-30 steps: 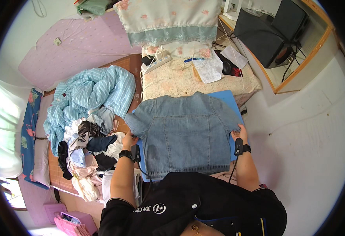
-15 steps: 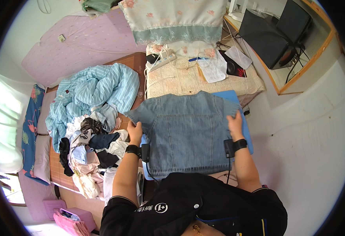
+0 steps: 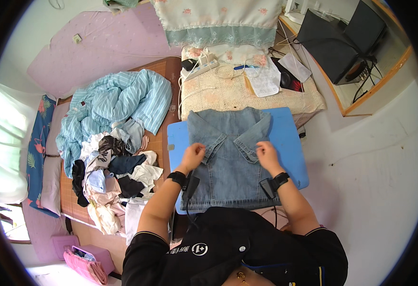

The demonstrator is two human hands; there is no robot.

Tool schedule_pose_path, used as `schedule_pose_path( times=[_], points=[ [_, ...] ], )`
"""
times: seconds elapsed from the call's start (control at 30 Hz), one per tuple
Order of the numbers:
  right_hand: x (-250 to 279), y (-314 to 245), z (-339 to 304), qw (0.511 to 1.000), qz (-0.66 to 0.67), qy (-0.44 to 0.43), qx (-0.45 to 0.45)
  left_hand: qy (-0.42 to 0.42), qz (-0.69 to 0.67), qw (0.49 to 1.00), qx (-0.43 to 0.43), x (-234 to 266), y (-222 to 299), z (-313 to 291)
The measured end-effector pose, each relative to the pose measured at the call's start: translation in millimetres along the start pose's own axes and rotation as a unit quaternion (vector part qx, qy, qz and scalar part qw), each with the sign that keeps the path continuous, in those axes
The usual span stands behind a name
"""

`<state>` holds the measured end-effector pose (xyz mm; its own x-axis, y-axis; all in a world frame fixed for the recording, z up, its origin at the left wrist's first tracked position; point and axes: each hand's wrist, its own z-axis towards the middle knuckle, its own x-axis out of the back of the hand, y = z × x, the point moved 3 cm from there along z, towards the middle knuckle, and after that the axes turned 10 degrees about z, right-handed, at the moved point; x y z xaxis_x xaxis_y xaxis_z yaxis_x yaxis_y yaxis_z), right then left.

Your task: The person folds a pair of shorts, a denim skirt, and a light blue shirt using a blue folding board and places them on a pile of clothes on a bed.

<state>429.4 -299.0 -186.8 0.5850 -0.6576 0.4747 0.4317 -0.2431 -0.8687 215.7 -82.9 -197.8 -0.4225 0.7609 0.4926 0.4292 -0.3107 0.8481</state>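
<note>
A blue denim jacket [image 3: 232, 181] lies back side up and flat on a light blue board [image 3: 292, 157]. Both its sleeves are folded inward, their cuffs slanting toward the middle of the back. My left hand [image 3: 193, 156] is closed at the outer edge of the left folded sleeve [image 3: 212, 145]. Opposite it, my right hand [image 3: 267, 156] has its fingers pinched together at the edge of the right folded sleeve [image 3: 248, 145]. The fingertips are small and partly hidden against the denim. Black bands with small boxes sit on both wrists.
Left of the board, a pile of mixed clothes [image 3: 118, 176] and a blue striped quilt [image 3: 123, 100] lie on a brown mat. Beyond the board stands a cloth-covered table [image 3: 204, 97] with a power strip [image 3: 200, 68], papers [image 3: 264, 82] and cables. A pink box [image 3: 101, 257] is at lower left.
Both sleeves, spread outward before, are now folded in over the jacket's back. My hands have moved inward with them, and more of the blue board shows at both sides.
</note>
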Motion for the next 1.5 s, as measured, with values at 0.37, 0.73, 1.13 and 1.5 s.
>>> schedule_pose_path(
  times=[0.37, 0.73, 1.13, 1.5],
  points=[
    [-34, 11, -27, 0.948, -0.295, -0.114, 0.012, -0.011, 0.478, 0.872, -0.103, -22, -17, -27],
    [15, 21, -23, 0.999, -0.015, 0.025, -0.039, -0.074, 0.385, 0.915, -0.093, -1, 59, 14],
    [5, 13, -52, 0.995, -0.091, 0.029, -0.028, -0.057, 0.177, 0.982, -0.029, -153, 119, 149],
    [22, 30, -50, 0.997, -0.061, 0.005, -0.056, -0.128, -0.094, 0.986, 0.051, -128, 69, 161]
  ],
)
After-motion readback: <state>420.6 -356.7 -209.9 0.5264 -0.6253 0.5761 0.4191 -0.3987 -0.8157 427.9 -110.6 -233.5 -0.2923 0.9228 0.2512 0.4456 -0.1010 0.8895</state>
